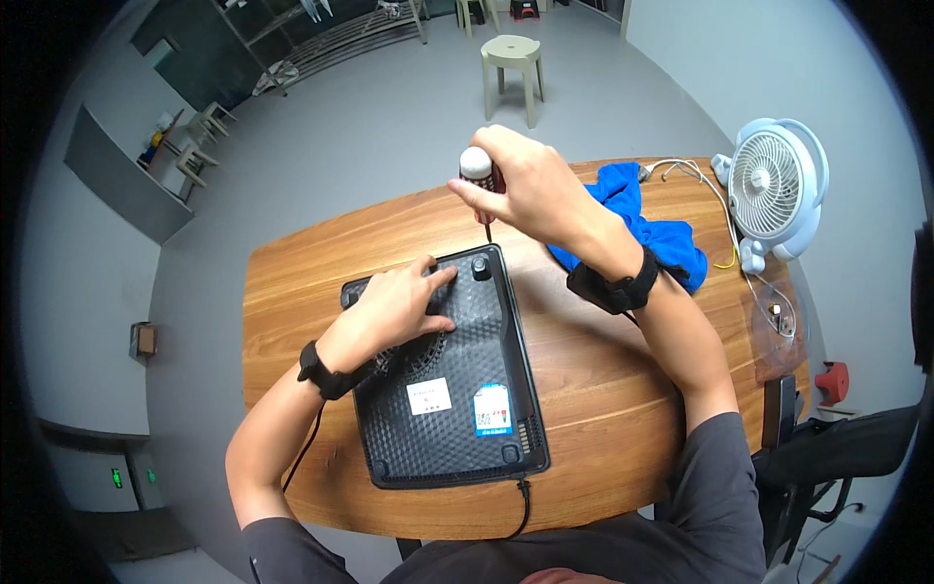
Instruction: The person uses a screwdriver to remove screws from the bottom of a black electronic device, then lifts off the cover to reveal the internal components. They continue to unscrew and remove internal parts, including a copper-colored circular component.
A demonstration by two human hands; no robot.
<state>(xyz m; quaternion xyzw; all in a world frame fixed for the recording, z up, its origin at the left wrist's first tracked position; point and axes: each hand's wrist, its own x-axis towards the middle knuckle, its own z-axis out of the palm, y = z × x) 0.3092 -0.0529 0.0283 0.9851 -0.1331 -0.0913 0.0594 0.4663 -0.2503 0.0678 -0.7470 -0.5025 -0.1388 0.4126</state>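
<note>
A black, flat appliance (462, 350) lies bottom up on the wooden table, probably an induction cooker. Its textured underside has round feet, a vent grille (413, 358) and two labels. My left hand (389, 310) rests on its upper left part with fingers spread, partly covering the grille. At the far right corner, my right hand (530, 185) is closed around the handle of a screwdriver (477, 167), which has a white end cap. The shaft points down by the appliance's far edge; I cannot tell whether its tip touches a screw.
A blue cloth (671, 243) lies on the table right of the appliance. Beyond it stand a white fan (773, 185) and loose cables (715, 185). A black power cord (526, 506) leaves the appliance's near edge. A stool (511, 49) stands on the floor beyond the table.
</note>
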